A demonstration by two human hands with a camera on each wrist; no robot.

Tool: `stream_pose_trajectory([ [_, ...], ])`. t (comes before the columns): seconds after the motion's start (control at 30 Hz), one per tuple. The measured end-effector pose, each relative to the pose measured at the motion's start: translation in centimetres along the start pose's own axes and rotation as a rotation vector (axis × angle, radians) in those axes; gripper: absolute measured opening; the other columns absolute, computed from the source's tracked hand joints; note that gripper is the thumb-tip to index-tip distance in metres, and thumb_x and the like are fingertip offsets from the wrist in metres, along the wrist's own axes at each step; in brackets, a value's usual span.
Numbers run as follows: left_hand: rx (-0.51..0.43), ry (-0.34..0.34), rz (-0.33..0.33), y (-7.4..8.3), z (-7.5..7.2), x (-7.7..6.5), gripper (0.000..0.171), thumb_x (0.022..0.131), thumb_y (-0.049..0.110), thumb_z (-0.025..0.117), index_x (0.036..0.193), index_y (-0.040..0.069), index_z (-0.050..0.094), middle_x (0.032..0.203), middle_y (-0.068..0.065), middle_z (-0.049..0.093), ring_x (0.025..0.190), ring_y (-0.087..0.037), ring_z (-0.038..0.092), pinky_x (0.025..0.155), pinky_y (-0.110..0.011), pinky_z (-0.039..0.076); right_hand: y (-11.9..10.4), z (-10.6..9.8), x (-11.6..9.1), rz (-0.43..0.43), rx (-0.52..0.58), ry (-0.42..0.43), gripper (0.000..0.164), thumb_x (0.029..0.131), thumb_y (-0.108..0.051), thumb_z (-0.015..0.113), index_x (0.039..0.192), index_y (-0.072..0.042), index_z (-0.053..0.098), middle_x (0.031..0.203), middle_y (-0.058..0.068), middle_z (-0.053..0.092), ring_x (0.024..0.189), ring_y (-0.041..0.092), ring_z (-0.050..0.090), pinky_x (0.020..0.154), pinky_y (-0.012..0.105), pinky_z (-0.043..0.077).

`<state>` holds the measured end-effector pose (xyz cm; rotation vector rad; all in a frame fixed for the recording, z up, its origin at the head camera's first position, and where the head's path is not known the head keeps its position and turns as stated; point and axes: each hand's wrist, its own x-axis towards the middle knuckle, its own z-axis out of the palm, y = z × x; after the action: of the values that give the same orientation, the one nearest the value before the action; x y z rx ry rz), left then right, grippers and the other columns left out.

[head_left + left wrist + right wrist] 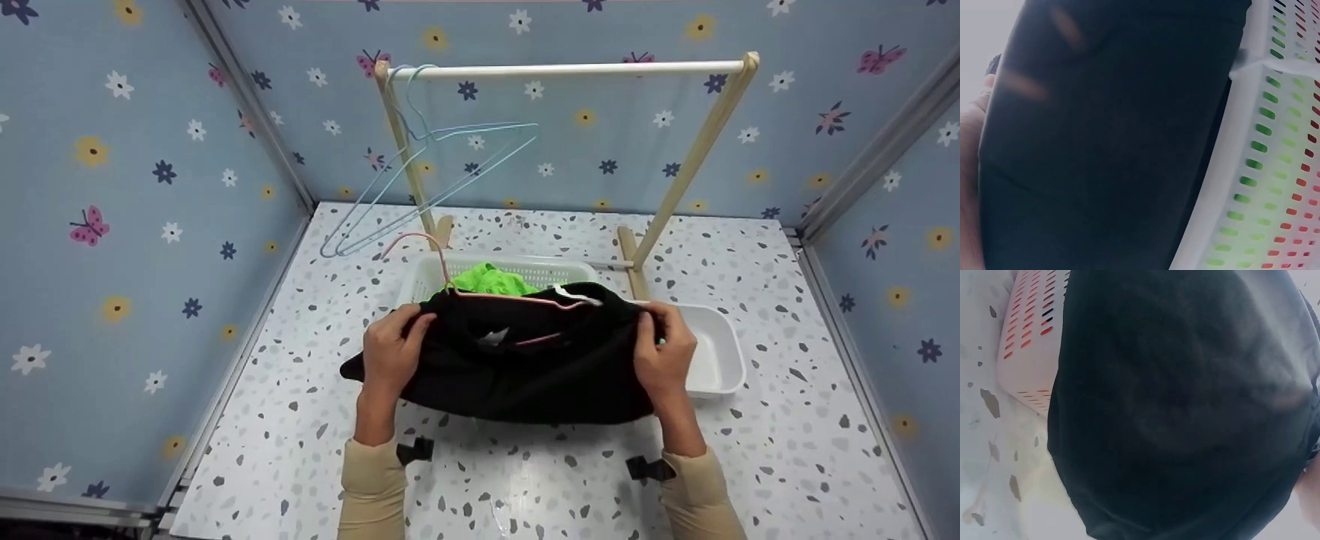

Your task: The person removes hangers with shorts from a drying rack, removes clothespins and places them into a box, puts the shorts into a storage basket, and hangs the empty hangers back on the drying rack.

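Note:
A black garment [525,386] hangs between my hands, its opening facing up, and fills much of both wrist views. A pink wire hanger [510,298] lies partly inside that opening; its hook sticks up at the left, while its lower part is mostly hidden by cloth. My left hand [391,351] pinches the garment's edge on the left, thumb on the near side. On the right, my right hand [666,351] pinches the opposite edge. In the left wrist view the cloth [1112,135] is close beside the perforated basket [1244,169].
Behind the garment stands a white basket [525,261] with bright green cloth [491,279] in it. A white tray [729,352] sits to its right. Light blue hangers [421,137] hang at the left end of the rack's white rod [570,70]. Patterned panels enclose the speckled table [795,420].

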<state>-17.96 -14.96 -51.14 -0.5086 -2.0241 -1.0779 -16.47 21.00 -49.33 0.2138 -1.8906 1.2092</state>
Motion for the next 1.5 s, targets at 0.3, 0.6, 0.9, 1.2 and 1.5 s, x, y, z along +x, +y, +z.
stream_pose_trajectory([
  [0.3,0.000,0.105,-0.005,-0.4,0.1,0.2,0.017,0.090,0.023,0.071,0.089,0.006,0.071,0.080,-0.007,0.070,0.070,-0.023,0.067,0.065,-0.037,0.052,3.5,-0.1,-1.5,0.169,-0.063,0.003,0.006,0.087,0.006,0.059,0.088,0.010,0.064,0.078,0.017,0.065,0.069,0.005,0.054,0.065,0.019,0.040],
  [0.6,-0.028,0.158,-0.040,-0.1,0.0,0.2,0.013,0.078,-0.004,0.077,0.087,0.003,0.070,0.080,-0.008,0.070,0.069,-0.024,0.067,0.066,-0.034,0.051,4.2,0.1,-2.1,0.212,-0.119,-0.077,0.007,0.087,-0.005,0.068,0.086,0.001,0.071,0.076,0.008,0.066,0.068,0.017,0.055,0.062,0.021,0.041],
  [0.9,-0.064,0.208,-0.038,0.8,0.2,1.0,0.007,0.083,0.000,0.074,0.088,0.001,0.069,0.082,-0.009,0.070,0.070,-0.019,0.065,0.068,-0.030,0.050,4.4,1.4,-0.7,0.248,-0.130,-0.260,0.007,0.085,-0.006,0.074,0.090,-0.002,0.075,0.075,0.008,0.065,0.060,0.023,0.055,0.059,0.021,0.040],
  [1.2,-0.026,0.275,-0.030,1.0,0.5,1.8,0.017,0.089,0.016,0.072,0.086,0.000,0.069,0.080,-0.010,0.069,0.066,-0.021,0.064,0.066,-0.030,0.049,3.8,2.4,0.2,0.509,0.165,-0.632,0.026,0.093,0.000,0.061,0.119,0.005,0.062,0.105,0.019,0.067,0.083,0.017,0.066,0.069,0.024,0.053],
  [1.5,-0.028,0.497,-0.030,2.1,0.1,3.9,0.027,0.091,0.025,0.070,0.084,-0.001,0.068,0.067,-0.011,0.062,0.050,-0.023,0.050,0.057,-0.028,0.040,2.3,3.3,1.0,0.593,0.488,-0.839,0.050,0.099,-0.007,0.057,0.143,0.005,0.038,0.140,0.023,0.046,0.127,0.031,0.048,0.098,0.033,0.043],
])
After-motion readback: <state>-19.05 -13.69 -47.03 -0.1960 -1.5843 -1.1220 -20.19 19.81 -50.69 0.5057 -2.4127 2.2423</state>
